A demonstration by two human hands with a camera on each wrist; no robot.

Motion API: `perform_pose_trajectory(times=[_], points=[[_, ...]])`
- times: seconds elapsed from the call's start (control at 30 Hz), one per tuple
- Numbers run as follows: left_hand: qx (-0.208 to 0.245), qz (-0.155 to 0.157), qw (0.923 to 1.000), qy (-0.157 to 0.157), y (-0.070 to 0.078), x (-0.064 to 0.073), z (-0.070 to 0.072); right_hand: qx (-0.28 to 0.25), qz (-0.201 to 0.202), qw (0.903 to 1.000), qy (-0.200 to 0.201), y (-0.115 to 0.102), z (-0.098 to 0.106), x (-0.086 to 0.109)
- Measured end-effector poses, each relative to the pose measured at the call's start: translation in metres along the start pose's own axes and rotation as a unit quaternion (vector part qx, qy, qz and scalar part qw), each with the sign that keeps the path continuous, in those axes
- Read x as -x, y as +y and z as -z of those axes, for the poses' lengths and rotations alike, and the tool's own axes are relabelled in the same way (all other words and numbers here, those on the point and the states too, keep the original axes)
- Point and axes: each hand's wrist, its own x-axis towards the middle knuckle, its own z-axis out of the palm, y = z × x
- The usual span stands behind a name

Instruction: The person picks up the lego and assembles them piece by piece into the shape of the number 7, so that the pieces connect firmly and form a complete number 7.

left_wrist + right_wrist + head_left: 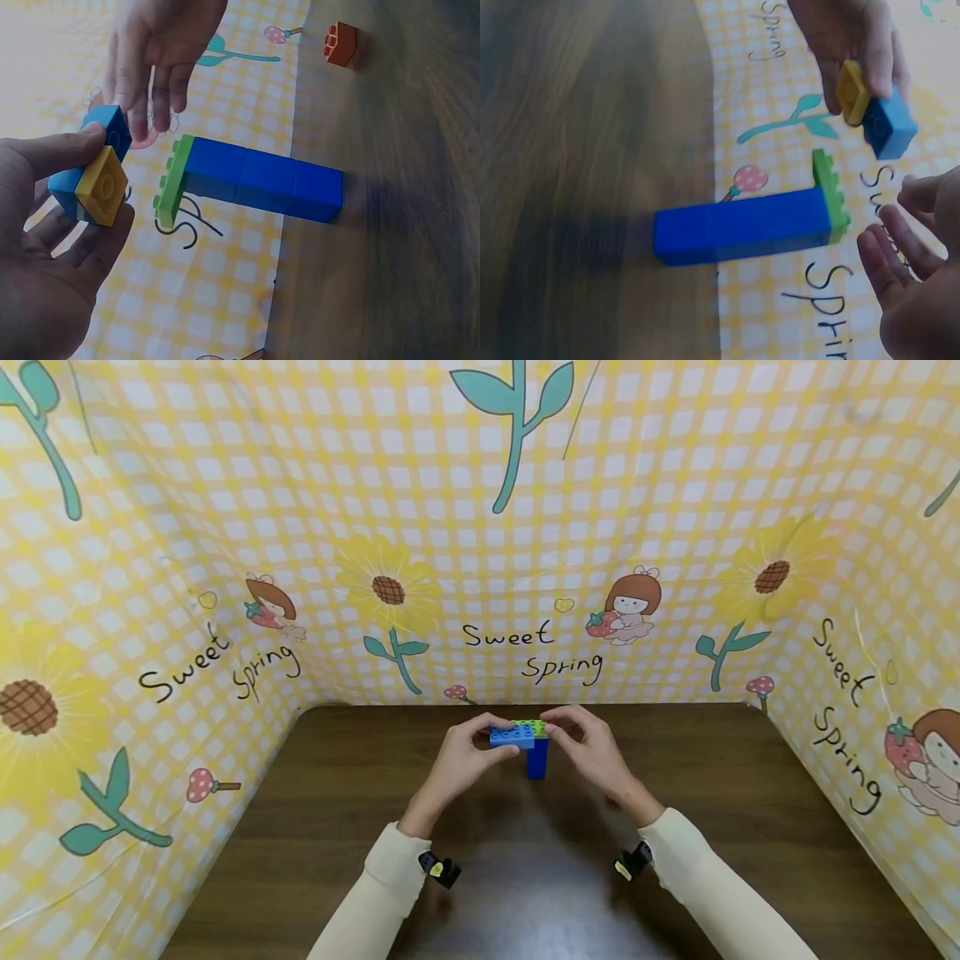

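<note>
A dark blue tower (262, 182) of stacked bricks stands upright on the table. On its top lies a flat lime green plate (172, 182) with studs, jutting out past the tower on one side. My left hand (462, 758) grips a lighter blue brick (512, 737) between thumb and fingers, above the tower. Attached to that brick's underside is a yellow brick (105, 185), hidden in the head view. My right hand (592, 750) hovers beside the plate's other end, its fingers (910, 240) loosely bent around nothing.
A small orange brick (341, 44) lies on the brown wooden table (517, 877) in the left wrist view. A yellow checked cloth (480, 543) with flowers and lettering rises behind the table and along both sides. Small black cameras (441, 868) are strapped to both wrists.
</note>
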Motion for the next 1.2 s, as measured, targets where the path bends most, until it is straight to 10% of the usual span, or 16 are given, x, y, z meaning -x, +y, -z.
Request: perform_pose_trajectory(times=[0.43, 1.2], points=[[-0.01, 0.017, 0.9995, 0.024, -0.011, -0.02, 0.002, 0.026, -0.059, 0.9947, -0.08, 0.025, -0.007, -0.012], [-0.025, 0.042, 0.9988, -0.01, -0.028, -0.037, 0.004, 0.05, -0.06, 0.9948, -0.065, 0.029, -0.018, -0.013]])
